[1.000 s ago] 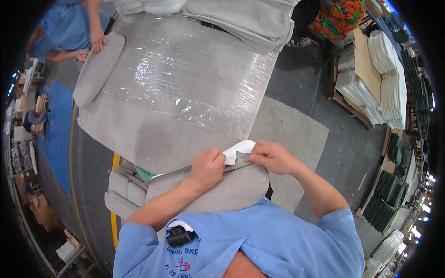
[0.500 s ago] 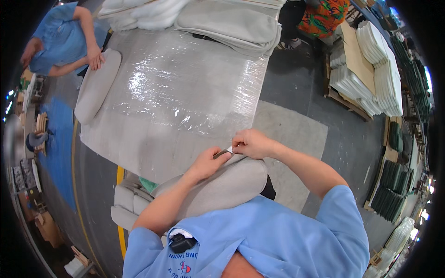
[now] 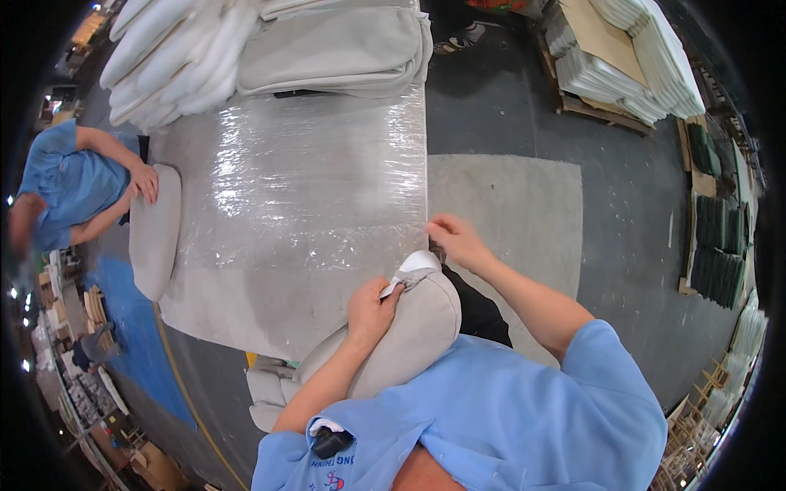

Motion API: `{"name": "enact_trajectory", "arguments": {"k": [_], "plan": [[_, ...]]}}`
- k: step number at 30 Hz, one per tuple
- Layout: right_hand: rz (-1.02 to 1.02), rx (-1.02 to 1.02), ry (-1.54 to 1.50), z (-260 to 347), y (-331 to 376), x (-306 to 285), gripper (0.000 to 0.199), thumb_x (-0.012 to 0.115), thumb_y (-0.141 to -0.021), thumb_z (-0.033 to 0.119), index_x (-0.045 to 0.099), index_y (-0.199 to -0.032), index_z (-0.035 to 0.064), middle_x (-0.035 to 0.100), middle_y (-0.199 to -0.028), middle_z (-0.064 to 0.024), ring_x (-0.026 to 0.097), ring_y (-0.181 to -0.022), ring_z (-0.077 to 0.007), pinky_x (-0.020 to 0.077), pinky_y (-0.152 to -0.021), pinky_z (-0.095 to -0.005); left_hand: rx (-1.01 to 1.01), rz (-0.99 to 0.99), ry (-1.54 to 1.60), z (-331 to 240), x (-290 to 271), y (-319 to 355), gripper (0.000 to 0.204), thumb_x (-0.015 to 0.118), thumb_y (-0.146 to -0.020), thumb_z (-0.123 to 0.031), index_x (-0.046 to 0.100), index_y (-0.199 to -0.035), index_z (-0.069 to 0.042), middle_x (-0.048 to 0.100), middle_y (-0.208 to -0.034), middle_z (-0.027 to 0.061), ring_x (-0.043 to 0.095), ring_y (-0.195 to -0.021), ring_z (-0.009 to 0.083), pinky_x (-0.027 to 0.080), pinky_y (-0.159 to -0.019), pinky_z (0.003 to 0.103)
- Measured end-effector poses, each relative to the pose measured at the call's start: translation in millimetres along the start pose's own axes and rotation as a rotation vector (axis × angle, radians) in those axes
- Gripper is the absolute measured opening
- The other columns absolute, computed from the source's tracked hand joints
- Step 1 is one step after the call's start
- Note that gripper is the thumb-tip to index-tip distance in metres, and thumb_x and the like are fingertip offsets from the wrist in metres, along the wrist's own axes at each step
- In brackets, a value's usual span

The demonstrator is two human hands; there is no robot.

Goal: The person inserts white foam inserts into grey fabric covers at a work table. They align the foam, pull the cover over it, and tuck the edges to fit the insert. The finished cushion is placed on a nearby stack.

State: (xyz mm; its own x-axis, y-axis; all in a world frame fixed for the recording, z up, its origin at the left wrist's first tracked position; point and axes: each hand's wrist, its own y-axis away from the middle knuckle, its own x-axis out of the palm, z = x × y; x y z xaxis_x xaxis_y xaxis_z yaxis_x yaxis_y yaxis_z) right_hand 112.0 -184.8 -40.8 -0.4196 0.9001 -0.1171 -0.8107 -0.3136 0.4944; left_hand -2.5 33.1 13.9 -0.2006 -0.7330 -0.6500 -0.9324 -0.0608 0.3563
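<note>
A grey fabric cushion cover (image 3: pixel 413 335) lies against me at the table's near edge, with white filling (image 3: pixel 420 262) showing at its open end. My left hand (image 3: pixel 375 311) is closed on the cover's edge, thumb on top, beside that opening. My right hand (image 3: pixel 458 241) is apart from the cover, up and to the right by the table corner. Its fingers are curled and slightly blurred; what they hold, if anything, is hidden.
A plastic-covered table (image 3: pixel 286 188) spreads ahead. Grey covers (image 3: pixel 332 53) and white pads (image 3: pixel 176 57) are piled at its far end. At the left, a co-worker's hands (image 3: pixel 145 182) rest on a grey cushion (image 3: pixel 157 237). White sheets (image 3: pixel 606 65) sit on a pallet at far right.
My right hand has left the cover's edge and moved to the right. More white filling shows at the opening. My left hand keeps its hold, and the view has shifted.
</note>
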Motion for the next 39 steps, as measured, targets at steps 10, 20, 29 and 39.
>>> {"name": "enact_trajectory", "arguments": {"k": [10,20,29,39], "plan": [[-0.150,0.326,-0.925,-44,102,70,0.038,0.048,-0.112,0.046,0.063,-0.120,0.0117,0.067,-0.106,-0.0020,0.063,-0.095,-0.0148,0.0525,-0.086,-0.0353,0.078,0.168,0.121,23,-7,-9,0.028,0.073,-0.099,-0.031,0.073,-0.101,-0.003,0.073,-0.083,0.0129,0.066,-0.074,0.0186,0.052,-0.070,0.036],[-0.528,0.166,-1.051,-83,92,99,0.038,0.043,-0.113,0.047,0.056,-0.102,0.0129,0.061,-0.088,-0.0020,0.062,-0.083,-0.0164,0.0538,-0.075,-0.0389,-0.146,0.683,0.379,37,-36,-11,0.036,0.066,-0.103,-0.034,0.075,-0.113,-0.001,0.074,-0.096,0.0010,0.063,-0.084,0.0088,0.052,-0.076,0.030],[-0.389,0.126,-1.227,-80,81,95,0.066,0.039,-0.109,0.061,0.067,-0.127,0.0039,0.073,-0.119,-0.0123,0.069,-0.109,-0.0275,0.0569,-0.095,-0.0446,0.068,0.419,0.418,43,16,-17,0.021,0.062,-0.100,-0.015,0.075,-0.112,-0.003,0.072,-0.091,-0.0007,0.062,-0.080,0.0074,0.051,-0.073,0.028],[-0.192,0.146,-1.370,-79,102,67,0.076,0.039,-0.103,0.071,0.065,-0.132,0.0052,0.072,-0.122,-0.0136,0.068,-0.112,-0.0301,0.0554,-0.100,-0.0474,0.150,0.215,0.126,12,30,-24,0.024,0.061,-0.100,-0.024,0.071,-0.100,-0.003,0.069,-0.090,0.0257,0.067,-0.084,0.0442,0.051,-0.072,0.047]]}}
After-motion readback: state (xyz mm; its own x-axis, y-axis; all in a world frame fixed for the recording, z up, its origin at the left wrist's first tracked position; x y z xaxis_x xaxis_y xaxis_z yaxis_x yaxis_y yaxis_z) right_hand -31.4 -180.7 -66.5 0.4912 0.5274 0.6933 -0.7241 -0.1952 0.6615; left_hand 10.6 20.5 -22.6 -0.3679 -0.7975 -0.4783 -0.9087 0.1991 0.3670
